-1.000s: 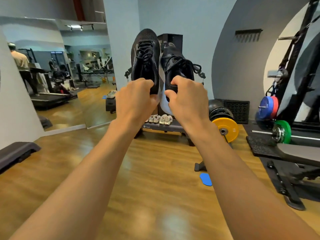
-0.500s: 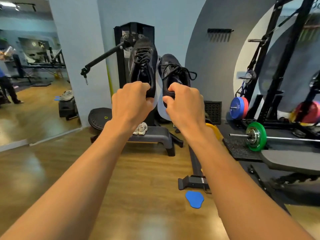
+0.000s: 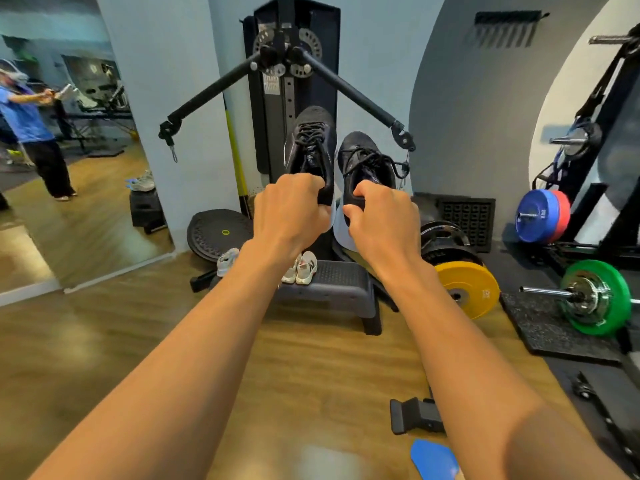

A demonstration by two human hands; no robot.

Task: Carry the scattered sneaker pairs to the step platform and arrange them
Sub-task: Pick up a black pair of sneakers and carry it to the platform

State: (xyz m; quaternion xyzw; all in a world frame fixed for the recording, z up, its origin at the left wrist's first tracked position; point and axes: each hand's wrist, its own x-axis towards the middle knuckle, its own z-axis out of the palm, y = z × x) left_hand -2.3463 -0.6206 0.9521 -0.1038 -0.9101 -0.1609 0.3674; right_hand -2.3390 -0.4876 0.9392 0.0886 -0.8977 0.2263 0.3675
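Note:
I hold a pair of black sneakers out in front of me, toes pointing up. My left hand (image 3: 289,211) grips the heel of the left black sneaker (image 3: 311,143). My right hand (image 3: 382,221) grips the heel of the right black sneaker (image 3: 367,168), whose pale sole shows below my fingers. Beyond my hands stands the dark grey step platform (image 3: 339,284) on the wooden floor. White sneakers (image 3: 304,268) sit on its left part, and another white sneaker (image 3: 227,261) shows at its far left end, partly hidden by my left forearm.
A black cable machine (image 3: 294,81) with two angled arms rises behind the platform. A yellow weight plate (image 3: 467,289) and a barbell with a green plate (image 3: 595,296) lie to the right. A balance disc (image 3: 218,233) is at left. A blue pad (image 3: 434,459) lies near my right arm.
The platform and cable machine have grown larger and moved toward the centre as I walked closer. Both hands keep their hold on the black sneakers.

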